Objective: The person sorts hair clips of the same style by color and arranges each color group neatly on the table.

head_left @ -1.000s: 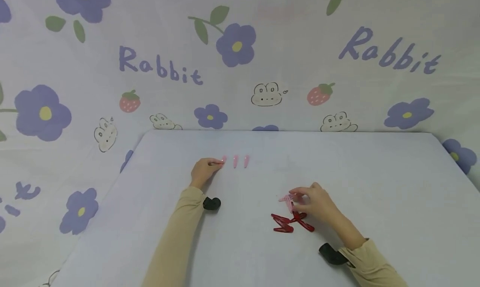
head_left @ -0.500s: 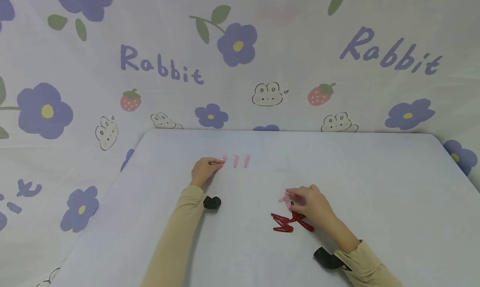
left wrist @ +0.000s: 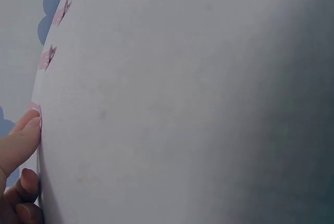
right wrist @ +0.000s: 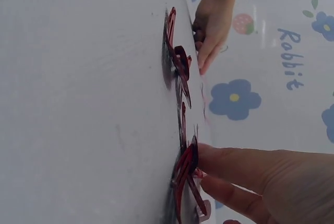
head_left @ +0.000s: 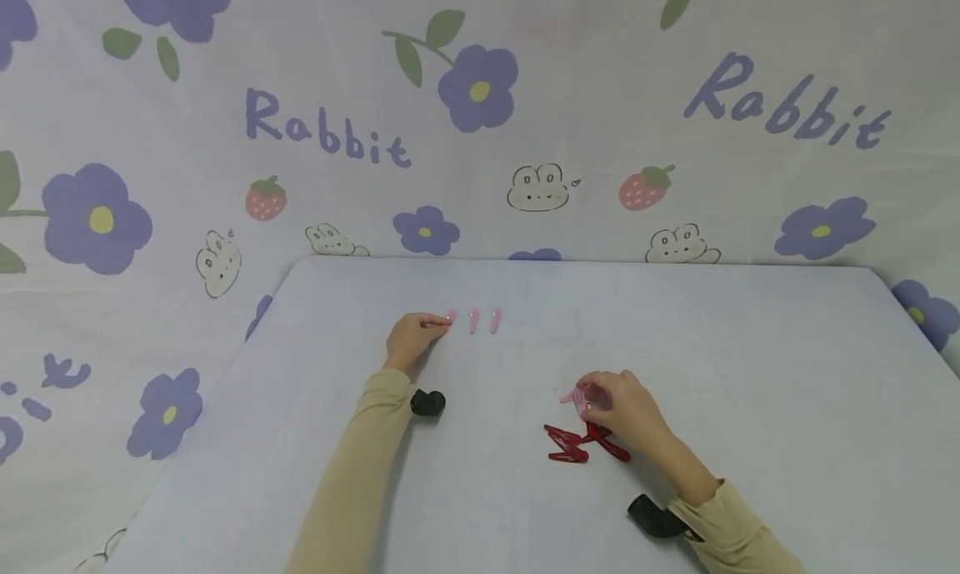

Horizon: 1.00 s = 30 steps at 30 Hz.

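In the head view, my left hand (head_left: pixel 411 339) pinches the leftmost pink hair clip (head_left: pixel 452 316) between thumb and forefinger, down at the white table. Two more pink hair clips stand beside it in a row, a middle clip (head_left: pixel 474 321) and a right clip (head_left: pixel 496 321). My right hand (head_left: pixel 626 411) has its thumb and forefinger curled round a pink hair clip (head_left: pixel 578 401) in a small pink heap, which the fingers partly hide. Right below lie several dark red hair clips (head_left: pixel 567 445), overlapping one another. The right wrist view shows red clips (right wrist: pixel 180 59) edge-on and the right fingers (right wrist: pixel 235 164) behind them.
The white table (head_left: pixel 750 391) ends at a far edge against a patterned cloth (head_left: pixel 585 124) with flowers and rabbits. Each wrist carries a black strap-on piece, the left piece (head_left: pixel 428 403) and the right piece (head_left: pixel 655 517).
My right hand has shifted slightly left and its thumb and forefinger have drawn closer round the pink heap. My left hand stays at the leftmost pink clip. The view has drifted slightly.
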Available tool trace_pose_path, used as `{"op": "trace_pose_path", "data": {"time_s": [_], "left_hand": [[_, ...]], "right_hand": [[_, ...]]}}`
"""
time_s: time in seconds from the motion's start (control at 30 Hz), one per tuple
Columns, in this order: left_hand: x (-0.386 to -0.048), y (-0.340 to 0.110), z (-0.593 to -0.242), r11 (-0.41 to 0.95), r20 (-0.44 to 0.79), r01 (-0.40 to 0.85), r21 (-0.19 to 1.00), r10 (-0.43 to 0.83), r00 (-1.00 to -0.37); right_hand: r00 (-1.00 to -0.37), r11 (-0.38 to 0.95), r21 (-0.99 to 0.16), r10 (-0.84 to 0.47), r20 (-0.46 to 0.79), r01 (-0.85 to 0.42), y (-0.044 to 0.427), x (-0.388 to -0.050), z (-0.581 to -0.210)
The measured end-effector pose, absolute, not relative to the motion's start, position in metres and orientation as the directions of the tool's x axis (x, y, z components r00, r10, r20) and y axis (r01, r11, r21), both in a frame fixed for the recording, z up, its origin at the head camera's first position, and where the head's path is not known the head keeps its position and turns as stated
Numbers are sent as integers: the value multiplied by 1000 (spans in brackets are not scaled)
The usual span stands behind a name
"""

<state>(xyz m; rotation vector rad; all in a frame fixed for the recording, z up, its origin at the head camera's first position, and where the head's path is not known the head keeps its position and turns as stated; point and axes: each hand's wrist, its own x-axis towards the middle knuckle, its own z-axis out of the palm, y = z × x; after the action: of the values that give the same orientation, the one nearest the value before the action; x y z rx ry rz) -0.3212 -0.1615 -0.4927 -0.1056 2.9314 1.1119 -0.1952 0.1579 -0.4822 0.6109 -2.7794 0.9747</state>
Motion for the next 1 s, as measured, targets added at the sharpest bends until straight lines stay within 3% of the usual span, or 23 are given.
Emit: {"op": "trace_pose_path", "data": {"time_s": [0.2, 0.43, 1.0], "left_hand": [[-318, -161, -496, 744, -27, -68, 665, -68, -997], [-314, -160, -495, 739, -32, -74, 669, -71, -997], [-317, -161, -492, 746, -8, -36, 665, -41, -999]], "right_hand": [[-892, 738, -504, -334, 305, -448, 153, -190, -484], [-925, 705, -599, -292, 242, -379, 152, -188, -484], [-930, 514, -775, -212, 300, -367, 153, -187, -480]]}}
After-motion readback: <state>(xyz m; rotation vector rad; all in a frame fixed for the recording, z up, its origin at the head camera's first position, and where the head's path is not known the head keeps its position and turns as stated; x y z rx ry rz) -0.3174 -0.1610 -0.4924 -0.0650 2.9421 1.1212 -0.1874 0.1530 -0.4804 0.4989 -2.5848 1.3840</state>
